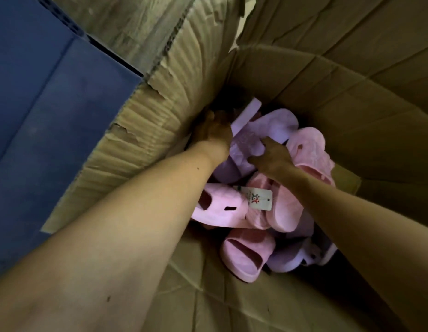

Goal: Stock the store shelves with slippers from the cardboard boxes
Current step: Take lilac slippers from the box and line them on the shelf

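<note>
Both my arms reach deep into a tall cardboard box (352,97). At its bottom lies a loose heap of pink slippers (222,209) and lilac slippers (275,125). My left hand (214,129) is at the far left of the heap, its fingers curled down beside a lilac slipper's sole; what it holds is hidden. My right hand (271,159) grips the strap of a lilac slipper (246,144) in the middle of the heap. A white paper tag (259,198) lies on a pink slipper.
The box's torn left flap (160,97) folds outward over a dark blue surface (40,104). The box walls stand high on all sides around the slippers. Bare cardboard floor (196,283) shows at the near side.
</note>
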`<act>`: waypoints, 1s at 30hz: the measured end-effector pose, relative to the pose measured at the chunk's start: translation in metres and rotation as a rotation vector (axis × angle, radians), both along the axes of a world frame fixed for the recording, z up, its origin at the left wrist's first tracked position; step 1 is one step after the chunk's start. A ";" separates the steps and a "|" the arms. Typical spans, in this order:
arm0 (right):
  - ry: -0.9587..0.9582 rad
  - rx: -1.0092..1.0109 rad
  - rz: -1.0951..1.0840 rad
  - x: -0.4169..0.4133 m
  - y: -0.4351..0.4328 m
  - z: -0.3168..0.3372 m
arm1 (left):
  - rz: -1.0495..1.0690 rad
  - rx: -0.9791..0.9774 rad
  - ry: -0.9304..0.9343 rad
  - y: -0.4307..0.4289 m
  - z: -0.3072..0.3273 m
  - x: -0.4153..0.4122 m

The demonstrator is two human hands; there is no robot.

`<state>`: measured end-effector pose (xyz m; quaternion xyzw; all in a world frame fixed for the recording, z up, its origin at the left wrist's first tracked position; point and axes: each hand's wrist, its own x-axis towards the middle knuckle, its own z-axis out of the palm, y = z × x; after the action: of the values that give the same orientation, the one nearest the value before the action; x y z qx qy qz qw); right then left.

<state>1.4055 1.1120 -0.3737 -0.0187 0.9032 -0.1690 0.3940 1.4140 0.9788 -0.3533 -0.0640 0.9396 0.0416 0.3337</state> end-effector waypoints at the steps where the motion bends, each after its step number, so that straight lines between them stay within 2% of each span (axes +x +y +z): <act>1: 0.005 -0.003 -0.026 0.003 0.004 0.007 | -0.073 -0.031 0.007 0.001 0.006 0.005; 3: 0.034 -0.003 -0.061 0.010 0.014 0.020 | -0.095 -0.035 0.022 -0.001 0.016 0.013; 6: 0.110 -0.004 -0.110 0.017 0.030 0.042 | 0.080 0.027 0.032 -0.007 0.037 0.022; 10: 0.128 0.041 -0.321 0.015 0.063 0.079 | 0.254 0.167 0.105 -0.007 0.075 0.032; 13: 0.135 0.060 -0.497 0.017 0.090 0.107 | 0.304 0.243 0.174 -0.003 0.105 0.033; 16: 0.135 0.050 -0.581 0.028 0.109 0.139 | 0.277 0.296 0.218 0.007 0.138 0.035; 19: 0.153 0.027 -0.576 0.044 0.120 0.170 | 0.216 0.282 0.244 0.020 0.167 0.042; 26: 0.253 -0.125 -0.585 0.066 0.125 0.233 | 0.368 0.226 0.216 0.048 0.196 0.091; 30: 0.297 -0.188 -0.756 0.068 0.140 0.262 | 0.406 0.251 0.286 0.054 0.203 0.118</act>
<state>1.4733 1.2517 -0.1120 0.2543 0.8741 -0.3789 0.1662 1.5316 1.0327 -0.1504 -0.2026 0.9326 0.2322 0.1877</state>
